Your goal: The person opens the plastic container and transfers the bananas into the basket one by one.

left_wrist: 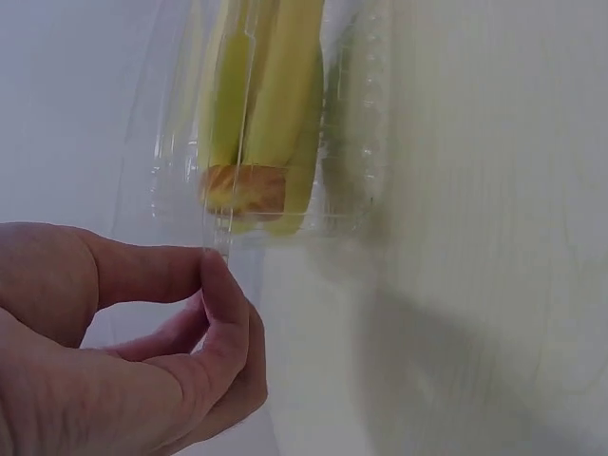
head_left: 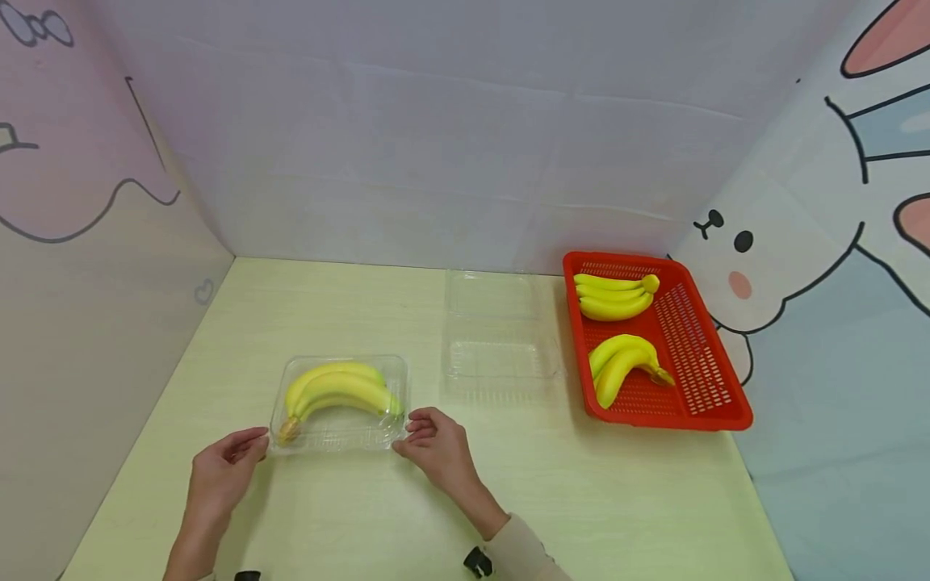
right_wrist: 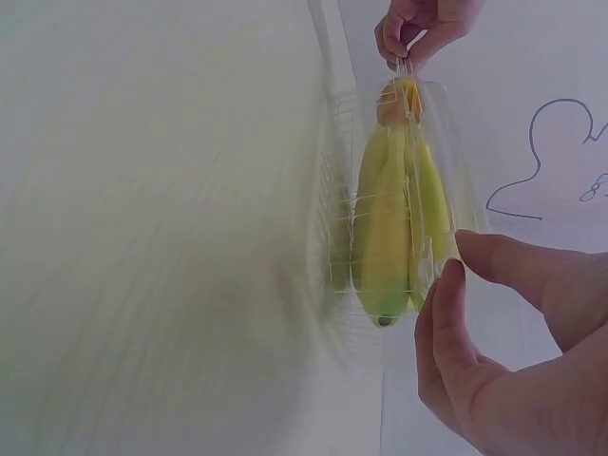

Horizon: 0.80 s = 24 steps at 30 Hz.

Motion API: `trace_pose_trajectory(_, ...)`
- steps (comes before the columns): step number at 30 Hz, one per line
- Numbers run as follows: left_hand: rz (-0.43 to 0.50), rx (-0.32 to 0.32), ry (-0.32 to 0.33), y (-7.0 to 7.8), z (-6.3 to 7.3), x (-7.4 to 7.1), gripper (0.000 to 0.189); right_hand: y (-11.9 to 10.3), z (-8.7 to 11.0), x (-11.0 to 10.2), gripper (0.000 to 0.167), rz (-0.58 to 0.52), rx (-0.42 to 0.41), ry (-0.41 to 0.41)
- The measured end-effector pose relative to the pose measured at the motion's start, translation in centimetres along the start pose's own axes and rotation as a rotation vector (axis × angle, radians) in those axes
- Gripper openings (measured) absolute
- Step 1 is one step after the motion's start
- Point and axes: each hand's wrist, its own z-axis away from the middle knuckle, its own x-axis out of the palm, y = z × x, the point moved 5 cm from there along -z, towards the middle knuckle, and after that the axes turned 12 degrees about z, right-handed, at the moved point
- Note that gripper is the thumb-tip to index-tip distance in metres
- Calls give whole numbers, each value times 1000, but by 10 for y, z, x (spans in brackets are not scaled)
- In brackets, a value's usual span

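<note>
A clear plastic clamshell point(head_left: 341, 443), enclosing a banana bunch point(head_left: 340, 389), is pinched at opposite ends by the fingers point(left_wrist: 231, 318) of the left hand point(head_left: 227, 472) and right hand point(head_left: 439, 450), the bunch lying between them.

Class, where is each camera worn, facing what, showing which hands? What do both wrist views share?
Head: on the head, facing forward and down at filled box, basket; left hand, right hand show.
Left wrist: on that wrist, facing filled box; left hand shows.
Right wrist: on that wrist, facing along filled box; both hands.
Shared: filled box, left hand.
</note>
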Motion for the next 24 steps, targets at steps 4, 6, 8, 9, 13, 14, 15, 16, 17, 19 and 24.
trace_pose_trajectory(4, -34, -33, -102, -1, -1, -2, 37, 0, 0, -1, 37, -15, 9, 1)
trace_pose_trajectory(6, -42, -54, -154, -1, -2, -3, 39, 0, 0, -1, 37, -22, 13, 4)
trace_pose_trajectory(8, -39, -67, -208, -1, -4, -5, 42, 0, 0, -2, 37, -35, 16, 7)
trace_pose_trajectory(9, -38, -75, -233, 0, -5, -5, 42, 0, 0, -2, 37, -41, 18, 9)
trace_pose_trajectory(13, -32, -94, -313, 2, -8, -7, 44, 0, 0, -3, 38, -46, 17, 15)
trace_pose_trajectory(14, -28, -99, -325, 3, -8, -7, 44, 0, 0, -3, 39, -46, 17, 14)
trace_pose_trajectory(15, -21, -102, -330, 3, -8, -7, 43, 0, 0, -3, 39, -49, 16, 14)
trace_pose_trajectory(16, -15, -104, -331, 4, -9, -7, 42, 0, 0, -3, 39, -50, 13, 13)
trace_pose_trajectory(17, -8, -104, -331, 4, -9, -6, 42, -1, 0, -4, 39, -51, 10, 12)
trace_pose_trajectory(19, 1, -106, -330, 6, -9, -5, 41, -2, 0, -5, 39, -55, 6, 11)
trace_pose_trajectory(24, 2, -120, -307, 7, -9, -5, 42, -5, -1, -6, 45, -17, -26, -7)
